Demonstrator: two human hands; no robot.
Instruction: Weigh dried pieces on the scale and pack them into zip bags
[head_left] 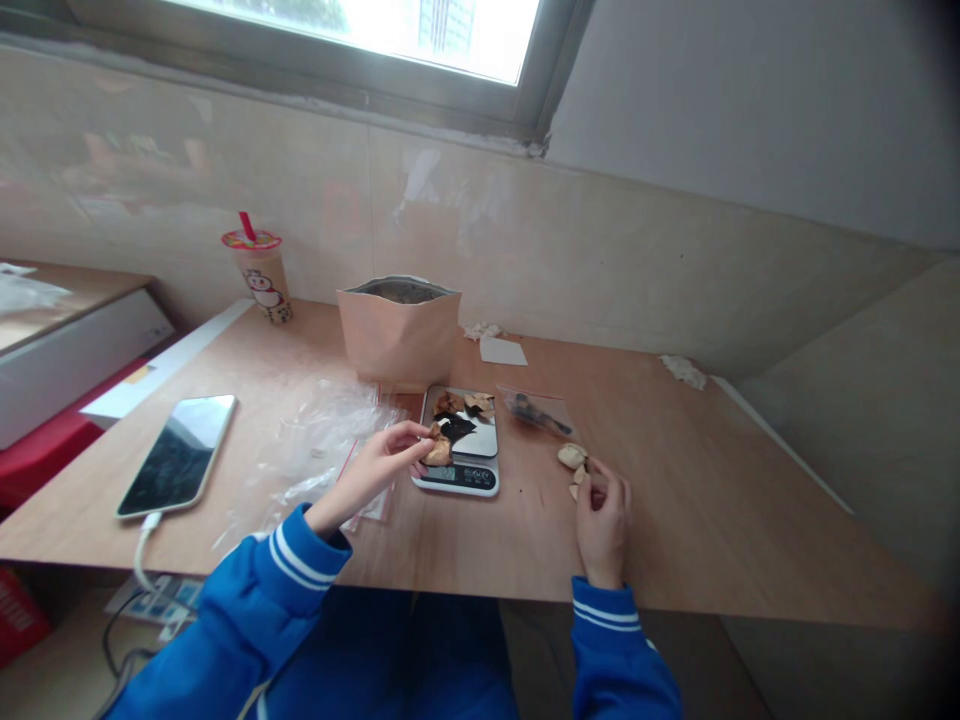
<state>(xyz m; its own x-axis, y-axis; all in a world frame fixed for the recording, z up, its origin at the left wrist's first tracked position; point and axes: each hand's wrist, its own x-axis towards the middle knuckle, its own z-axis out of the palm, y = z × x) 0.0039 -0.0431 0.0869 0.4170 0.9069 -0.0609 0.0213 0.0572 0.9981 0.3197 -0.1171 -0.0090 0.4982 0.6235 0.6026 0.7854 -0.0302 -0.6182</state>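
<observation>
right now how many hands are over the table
2: the left hand touching a brown piece at the scale, the right hand by pale pieces farther right.

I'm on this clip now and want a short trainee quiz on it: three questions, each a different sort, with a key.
1. True or false: the right hand is at the pale pieces to the right of the scale.

2. Which thing do the fingers of the left hand hold?
A) the phone
B) a brown dried piece
C) the red straw

3. Fill in: behind the scale stands a paper bag, its top ____.

Key: 1 true; 2 B; 3 open.
</observation>
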